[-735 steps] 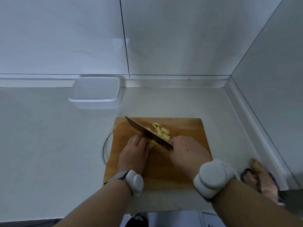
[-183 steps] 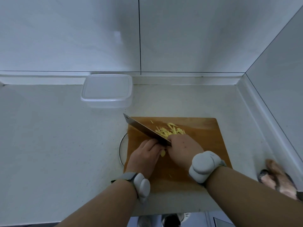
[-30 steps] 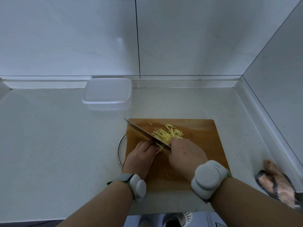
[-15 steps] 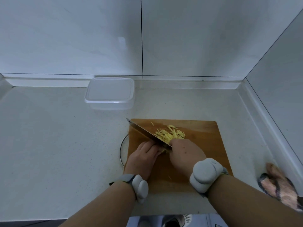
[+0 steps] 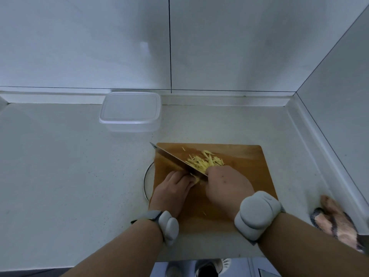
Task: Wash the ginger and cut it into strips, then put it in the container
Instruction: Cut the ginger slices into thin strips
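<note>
Two hands (image 5: 173, 188), one knife (image 5: 175, 161)

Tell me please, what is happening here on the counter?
A person is cutting ginger into strips on a wooden cutting board. The right hand grips a cleaver, whose blade is down on the board. The left hand holds the last uncut piece of ginger against the blade. A pile of ginger strips lies behind the blade. The clear plastic container stands by the wall with no ginger visible in it.
</note>
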The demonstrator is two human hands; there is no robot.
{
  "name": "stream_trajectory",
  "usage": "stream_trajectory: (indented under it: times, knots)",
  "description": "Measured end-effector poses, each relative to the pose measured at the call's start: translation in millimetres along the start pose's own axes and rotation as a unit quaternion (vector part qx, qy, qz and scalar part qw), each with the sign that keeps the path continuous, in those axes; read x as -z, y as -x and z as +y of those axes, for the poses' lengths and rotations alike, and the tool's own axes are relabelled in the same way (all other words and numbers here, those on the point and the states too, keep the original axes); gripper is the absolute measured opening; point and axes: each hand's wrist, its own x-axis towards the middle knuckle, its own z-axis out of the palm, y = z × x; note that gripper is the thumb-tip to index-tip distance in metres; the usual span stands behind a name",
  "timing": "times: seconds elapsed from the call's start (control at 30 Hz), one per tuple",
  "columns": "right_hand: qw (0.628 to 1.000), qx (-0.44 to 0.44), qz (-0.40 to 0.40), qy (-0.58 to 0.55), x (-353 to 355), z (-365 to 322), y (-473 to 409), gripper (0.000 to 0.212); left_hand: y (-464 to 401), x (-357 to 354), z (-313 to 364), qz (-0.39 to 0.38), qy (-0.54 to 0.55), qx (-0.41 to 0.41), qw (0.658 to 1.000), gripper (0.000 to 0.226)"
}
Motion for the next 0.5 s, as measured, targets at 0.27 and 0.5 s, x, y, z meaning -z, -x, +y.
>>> stream_trajectory:
  times: [0.27,0.5]
  knots:
    - [1.0,0.005,0.006,-0.01,-4,-6,-2,0.019,2,-1,0,0.001,0.005,-0.002,1.0,0.025]
    - [1.0,-0.007,0.006,-0.003,-8,-8,1,0.02,0,1,2,0.012,0.002,-0.001,1.0,0.025]
